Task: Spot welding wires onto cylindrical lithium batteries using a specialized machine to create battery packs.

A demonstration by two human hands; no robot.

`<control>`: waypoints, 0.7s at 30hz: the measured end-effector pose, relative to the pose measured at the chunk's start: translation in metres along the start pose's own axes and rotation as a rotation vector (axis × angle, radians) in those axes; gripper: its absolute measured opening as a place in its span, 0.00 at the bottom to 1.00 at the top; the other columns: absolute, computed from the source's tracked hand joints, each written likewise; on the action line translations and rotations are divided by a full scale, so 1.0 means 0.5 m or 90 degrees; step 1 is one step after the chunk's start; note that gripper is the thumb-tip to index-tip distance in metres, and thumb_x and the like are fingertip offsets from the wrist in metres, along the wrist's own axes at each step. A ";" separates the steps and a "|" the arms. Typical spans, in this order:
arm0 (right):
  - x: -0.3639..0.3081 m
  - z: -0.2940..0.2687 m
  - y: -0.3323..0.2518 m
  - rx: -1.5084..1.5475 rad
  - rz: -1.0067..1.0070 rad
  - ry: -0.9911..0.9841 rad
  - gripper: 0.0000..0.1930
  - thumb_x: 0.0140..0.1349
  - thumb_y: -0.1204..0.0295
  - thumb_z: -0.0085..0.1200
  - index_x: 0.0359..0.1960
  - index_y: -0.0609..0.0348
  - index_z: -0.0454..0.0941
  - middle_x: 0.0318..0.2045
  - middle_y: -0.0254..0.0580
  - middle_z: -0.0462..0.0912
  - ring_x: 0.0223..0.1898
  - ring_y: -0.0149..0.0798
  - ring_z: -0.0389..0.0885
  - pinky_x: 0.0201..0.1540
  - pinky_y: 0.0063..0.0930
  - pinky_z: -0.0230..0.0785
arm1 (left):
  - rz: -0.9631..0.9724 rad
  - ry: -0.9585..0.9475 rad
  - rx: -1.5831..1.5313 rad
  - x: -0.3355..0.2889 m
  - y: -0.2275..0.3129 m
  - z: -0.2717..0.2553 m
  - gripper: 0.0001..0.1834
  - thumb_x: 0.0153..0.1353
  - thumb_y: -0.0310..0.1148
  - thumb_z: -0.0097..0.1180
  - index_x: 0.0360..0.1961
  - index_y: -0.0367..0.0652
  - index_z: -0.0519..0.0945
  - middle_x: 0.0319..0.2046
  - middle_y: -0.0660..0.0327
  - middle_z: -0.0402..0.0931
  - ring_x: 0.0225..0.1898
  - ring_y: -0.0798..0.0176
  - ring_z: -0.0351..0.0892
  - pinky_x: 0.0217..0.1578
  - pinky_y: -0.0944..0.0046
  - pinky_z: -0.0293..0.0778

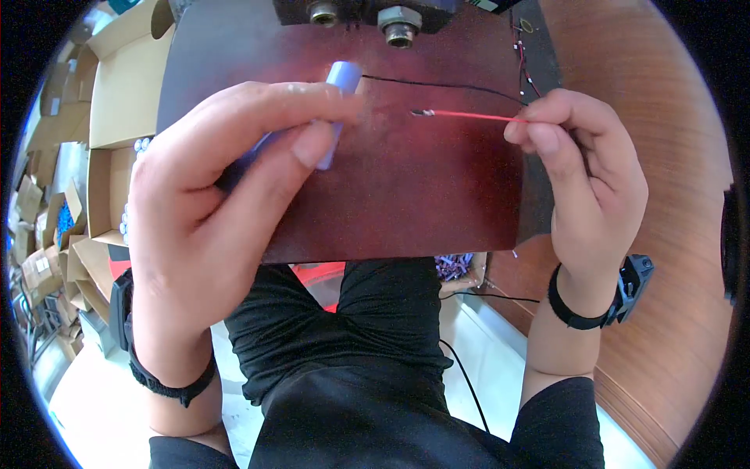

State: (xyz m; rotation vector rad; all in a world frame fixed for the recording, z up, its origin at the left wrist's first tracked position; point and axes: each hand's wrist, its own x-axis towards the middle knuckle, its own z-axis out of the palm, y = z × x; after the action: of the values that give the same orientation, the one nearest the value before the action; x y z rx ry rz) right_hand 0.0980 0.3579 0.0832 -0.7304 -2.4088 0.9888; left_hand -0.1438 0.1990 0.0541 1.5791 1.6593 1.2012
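Between thumb and forefinger, my left hand (pixel 215 180) pinches a lavender-blue cylindrical battery cell (pixel 344 76), which stands slightly tilted over the dark red board (pixel 437 203). Its fingers are slightly blurred and cover the cell's middle. From beside the cell's upper end a black wire (pixel 445 84) runs right, passing behind my right hand. My right hand (pixel 590 148) holds a thin red wire (pixel 476 116) between thumb and forefinger. That wire points left, and its small metal tip is apart from the cell.
Dark metal equipment with two bolt-like fittings (pixel 399 31) overhangs the board's far edge. An open cardboard box (pixel 101 191) with several cells stands at left. Below the board's near edge sits a box of purple pieces (pixel 455 267). A wooden surface (pixel 625 62) lies at right.
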 end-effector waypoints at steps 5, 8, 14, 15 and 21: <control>0.024 0.007 0.020 -0.088 -0.199 0.049 0.06 0.72 0.77 0.53 0.48 0.63 0.77 0.50 0.48 0.81 0.52 0.36 0.80 0.56 0.27 0.71 | -0.027 0.058 -0.008 0.012 0.027 0.015 0.14 0.61 0.18 0.62 0.49 0.32 0.83 0.49 0.57 0.84 0.51 0.65 0.80 0.55 0.66 0.73; 0.043 0.036 -0.004 -0.202 -0.283 0.120 0.07 0.72 0.77 0.54 0.49 0.62 0.76 0.53 0.49 0.80 0.54 0.37 0.79 0.57 0.27 0.70 | -0.075 0.085 0.046 0.020 0.027 0.027 0.15 0.60 0.21 0.66 0.48 0.32 0.84 0.49 0.56 0.84 0.51 0.66 0.81 0.54 0.67 0.73; 0.054 0.050 -0.004 -0.197 -0.324 0.158 0.06 0.71 0.76 0.56 0.47 0.62 0.78 0.53 0.48 0.80 0.53 0.39 0.79 0.58 0.28 0.69 | -0.013 0.150 0.150 0.040 0.006 0.040 0.17 0.58 0.24 0.69 0.48 0.30 0.83 0.41 0.59 0.81 0.43 0.68 0.79 0.48 0.69 0.72; 0.059 0.049 -0.004 -0.249 -0.334 0.152 0.06 0.71 0.76 0.56 0.46 0.62 0.78 0.53 0.48 0.80 0.53 0.39 0.79 0.58 0.28 0.69 | -0.011 0.174 0.160 0.043 0.006 0.042 0.16 0.58 0.23 0.68 0.48 0.29 0.83 0.39 0.60 0.80 0.42 0.68 0.78 0.47 0.70 0.72; 0.079 0.038 0.043 -0.307 -0.349 0.138 0.05 0.70 0.78 0.55 0.45 0.63 0.78 0.49 0.46 0.82 0.51 0.40 0.80 0.58 0.29 0.69 | -0.144 0.214 0.173 0.064 0.046 0.064 0.16 0.58 0.23 0.67 0.48 0.31 0.84 0.40 0.61 0.80 0.42 0.67 0.78 0.47 0.69 0.72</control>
State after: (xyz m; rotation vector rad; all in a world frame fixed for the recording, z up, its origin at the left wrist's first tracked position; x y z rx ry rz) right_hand 0.0635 0.3855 0.0626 -0.2638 -2.4590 0.1072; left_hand -0.1100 0.2351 0.0658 1.3436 2.2315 1.2098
